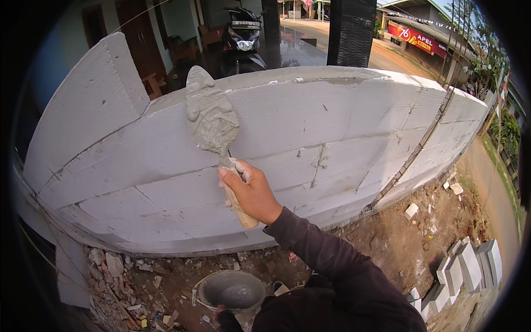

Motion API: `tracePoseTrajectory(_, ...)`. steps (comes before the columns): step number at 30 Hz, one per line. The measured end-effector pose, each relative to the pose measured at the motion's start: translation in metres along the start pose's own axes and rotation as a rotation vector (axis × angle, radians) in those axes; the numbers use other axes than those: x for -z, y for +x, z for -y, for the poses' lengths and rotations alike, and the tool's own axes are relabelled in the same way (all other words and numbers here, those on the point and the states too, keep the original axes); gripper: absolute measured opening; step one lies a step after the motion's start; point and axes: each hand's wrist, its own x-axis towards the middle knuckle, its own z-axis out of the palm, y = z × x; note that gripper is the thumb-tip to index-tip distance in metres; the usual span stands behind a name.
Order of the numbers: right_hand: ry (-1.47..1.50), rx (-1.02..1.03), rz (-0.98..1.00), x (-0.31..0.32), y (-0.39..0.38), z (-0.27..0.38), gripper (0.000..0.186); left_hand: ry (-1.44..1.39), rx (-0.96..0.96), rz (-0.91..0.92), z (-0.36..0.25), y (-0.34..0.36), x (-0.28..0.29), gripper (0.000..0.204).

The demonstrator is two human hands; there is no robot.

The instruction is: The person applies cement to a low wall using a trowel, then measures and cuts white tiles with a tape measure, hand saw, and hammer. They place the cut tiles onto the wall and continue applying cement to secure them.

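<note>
My right hand (254, 191) is closed around the wooden handle of a trowel (213, 119), raised in front of a wall. Wet grey mortar coats the pointed blade, which aims up toward the wall's top edge. The wall (332, 127) is made of large pale blocks, with a layer of mortar along part of its top. Low down, my left hand (220, 308) is closed at the near rim and handle of a bucket (232, 290) holding grey mortar; its fingers are mostly hidden. At the left, a pale block (91, 99) stands on top of the wall.
Broken rubble (121, 288) covers the ground at lower left. Several pale blocks (464, 271) are stacked at lower right. A thin steel reinforcement column (412, 152) leans along the wall. Beyond it are a parked motorbike (243, 41) and a black post (351, 33).
</note>
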Motion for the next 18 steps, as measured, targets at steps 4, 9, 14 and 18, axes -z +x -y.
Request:
tracePoseTrajectory(4,-0.065,0.015,0.067,-0.002,0.010,0.045,0.028,0.025,0.045,-0.132,0.026,0.016,0.022,0.038)
tracePoseTrajectory(9,-1.258,0.599,-0.256,0.050,0.023,0.084,0.036,-0.112,0.190,-0.174,0.071,0.073,0.049,0.035)
tracePoseTrajectory(14,-1.701,0.505,-0.450,0.098,0.022,0.064,0.047,-0.149,0.167,-0.165,0.102,0.078,0.042,0.030)
tracePoseTrajectory(18,-1.577,0.595,-0.375,0.076,-0.021,0.033,0.052,-0.383,0.066,-0.235,0.130,0.125,0.053,0.033)
